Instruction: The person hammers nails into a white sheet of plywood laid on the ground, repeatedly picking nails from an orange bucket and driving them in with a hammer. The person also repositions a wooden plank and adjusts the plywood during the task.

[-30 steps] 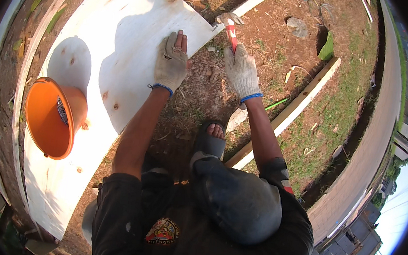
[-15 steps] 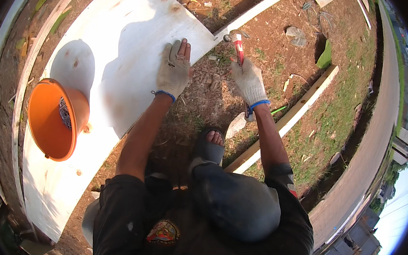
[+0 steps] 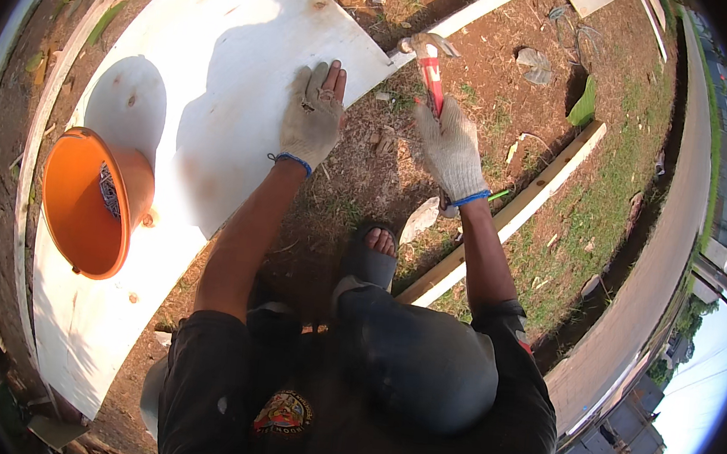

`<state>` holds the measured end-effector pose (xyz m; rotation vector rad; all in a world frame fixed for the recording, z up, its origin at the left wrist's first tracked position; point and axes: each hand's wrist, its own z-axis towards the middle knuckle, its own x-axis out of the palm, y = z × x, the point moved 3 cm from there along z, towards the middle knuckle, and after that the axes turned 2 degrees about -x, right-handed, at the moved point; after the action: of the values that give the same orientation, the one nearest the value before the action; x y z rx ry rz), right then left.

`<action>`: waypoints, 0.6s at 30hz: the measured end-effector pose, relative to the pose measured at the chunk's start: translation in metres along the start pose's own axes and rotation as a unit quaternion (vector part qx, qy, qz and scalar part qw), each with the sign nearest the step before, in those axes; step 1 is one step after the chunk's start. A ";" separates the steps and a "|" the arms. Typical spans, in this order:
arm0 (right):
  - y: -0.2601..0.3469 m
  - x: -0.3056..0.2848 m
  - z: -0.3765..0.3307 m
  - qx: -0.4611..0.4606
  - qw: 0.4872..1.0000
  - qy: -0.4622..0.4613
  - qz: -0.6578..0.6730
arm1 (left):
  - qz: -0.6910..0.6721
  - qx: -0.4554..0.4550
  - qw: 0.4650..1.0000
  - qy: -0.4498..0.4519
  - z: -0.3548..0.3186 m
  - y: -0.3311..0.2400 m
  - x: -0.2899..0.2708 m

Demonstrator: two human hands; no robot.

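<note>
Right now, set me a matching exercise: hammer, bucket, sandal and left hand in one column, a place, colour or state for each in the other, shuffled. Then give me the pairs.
Column one
1. Hammer
2. Bucket
3. Sandal
4. Left hand

Column two
A. Orange
B. Palm down on the board
C. Gripped by the right hand
D. Dark, worn on a foot

Pairs: 1-C, 2-A, 3-D, 4-B
</note>
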<state>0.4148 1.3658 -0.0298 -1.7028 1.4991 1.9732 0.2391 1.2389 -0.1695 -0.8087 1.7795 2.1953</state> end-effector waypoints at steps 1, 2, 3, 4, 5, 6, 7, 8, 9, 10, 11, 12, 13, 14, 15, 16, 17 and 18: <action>0.021 -0.016 -0.010 0.008 0.994 -0.051 0.092 | 0.031 -0.001 1.000 0.000 -0.005 0.003 0.006; 0.038 -0.037 -0.004 -0.002 0.977 -0.116 0.181 | 0.060 0.003 0.998 -0.006 -0.008 0.000 0.007; 0.045 -0.047 0.000 -0.010 0.947 -0.177 0.268 | 0.088 0.006 0.996 -0.012 -0.011 -0.002 0.009; 0.026 -0.036 -0.001 0.002 0.876 -0.226 0.427 | 0.096 0.012 0.995 -0.014 -0.011 -0.005 0.004; 0.011 -0.020 0.000 -0.014 0.885 -0.224 0.409 | 0.034 0.019 0.999 0.002 -0.008 -0.003 -0.002; -0.005 -0.006 0.001 -0.030 0.894 -0.222 0.389 | -0.031 0.025 0.999 0.018 -0.004 -0.001 -0.009; -0.023 0.009 0.002 -0.043 0.902 -0.221 0.368 | -0.170 0.039 0.983 0.049 -0.001 0.010 -0.025; -0.057 0.039 -0.005 -0.042 0.984 -0.135 0.111 | -0.302 0.048 0.949 0.076 0.007 0.019 -0.034; -0.072 0.055 0.004 -0.047 0.987 -0.039 -0.151 | -0.115 0.064 0.990 0.048 0.014 0.012 -0.023; -0.061 0.052 0.011 -0.053 0.990 -0.035 -0.130 | 0.077 0.085 0.993 0.037 0.004 -0.011 -0.001; -0.043 0.042 0.011 -0.048 0.993 -0.033 -0.108 | 0.101 0.084 0.991 0.020 -0.006 -0.015 0.003; -0.028 0.026 0.014 -0.047 0.995 -0.025 -0.089 | 0.126 0.083 0.989 -0.002 -0.014 -0.018 0.005; -0.005 0.013 0.001 -0.016 0.998 -0.051 0.027 | 0.152 0.078 0.985 -0.015 -0.024 -0.017 0.010; 0.021 -0.010 -0.006 0.023 0.987 -0.092 0.131 | 0.109 0.066 0.991 -0.043 -0.024 -0.012 0.005; 0.033 -0.026 0.005 0.035 0.960 -0.144 0.238 | 0.105 0.054 0.991 -0.062 -0.018 -0.008 0.003; 0.007 -0.020 0.009 0.002 0.946 -0.226 0.233 | 0.094 0.040 0.991 -0.083 -0.010 -0.005 -0.002; -0.007 0.000 0.006 0.011 0.963 -0.202 0.179 | 0.085 0.027 0.991 -0.100 -0.003 -0.002 -0.004; -0.018 0.015 0.003 0.018 0.976 -0.183 0.119 | 0.126 0.042 0.986 -0.096 0.001 -0.006 -0.008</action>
<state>0.4190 1.3696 -0.0524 -1.1030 1.6434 2.2058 0.2478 1.2431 -0.1700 -0.3561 1.9508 2.2403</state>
